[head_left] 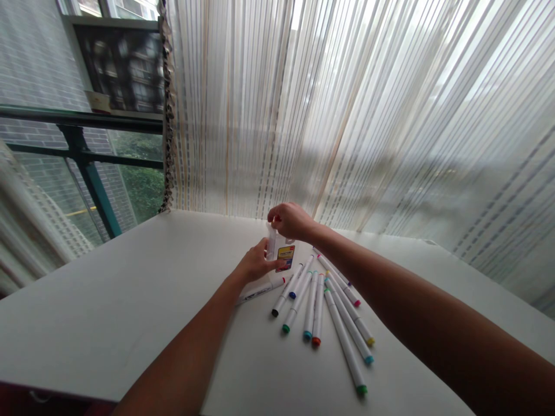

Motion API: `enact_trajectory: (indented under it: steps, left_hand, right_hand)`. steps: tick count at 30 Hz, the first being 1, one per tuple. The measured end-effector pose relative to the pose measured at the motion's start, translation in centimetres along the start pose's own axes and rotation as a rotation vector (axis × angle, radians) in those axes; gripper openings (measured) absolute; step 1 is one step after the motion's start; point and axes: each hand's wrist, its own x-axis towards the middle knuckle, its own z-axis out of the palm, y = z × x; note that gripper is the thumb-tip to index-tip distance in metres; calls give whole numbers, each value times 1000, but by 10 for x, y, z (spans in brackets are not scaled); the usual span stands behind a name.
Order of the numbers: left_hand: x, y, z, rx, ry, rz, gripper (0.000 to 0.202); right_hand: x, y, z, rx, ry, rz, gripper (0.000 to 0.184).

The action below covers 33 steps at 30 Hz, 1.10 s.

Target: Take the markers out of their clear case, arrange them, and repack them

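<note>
A clear plastic case (271, 245) with a yellow, red and blue label stands upright on the white table. My left hand (256, 261) is wrapped round its lower left side, with the thumb across the front by the label. At the case's top edge, the curled fingers of my right hand (289, 221) pinch the rim or lid; which one is hidden. A white marker with a red end (264, 290) lies partly behind my left wrist. Several white markers with coloured ends, among them a black-ended marker (284, 294) and a green-ended marker (347, 344), fan out beneath my right forearm.
The white table (108, 300) reaches back to a striped sheer curtain (260, 115) hanging along its far edge. Left of the curtain, a dark green railing (82, 147) runs in front of a brick wall and shrubs.
</note>
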Motion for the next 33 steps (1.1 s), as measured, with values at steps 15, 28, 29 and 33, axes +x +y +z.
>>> enact_trajectory:
  steps: [15,28,29,33]
  left_hand:
    - [2,-5,2,9,7,9,51]
    - [5,-8,1,24,1,1,46]
    - [5,-7,1,24,2,-3,47]
    - [4,-3,1,22,5,-13,50]
  right_hand:
    - [1,2,7,-27,21,-80,21]
    - [-32,27,-15,159,262,-27,8]
    - [-40,31,-15,193,348,-5,9]
    - [-73,37,-8,214,407,117,12]
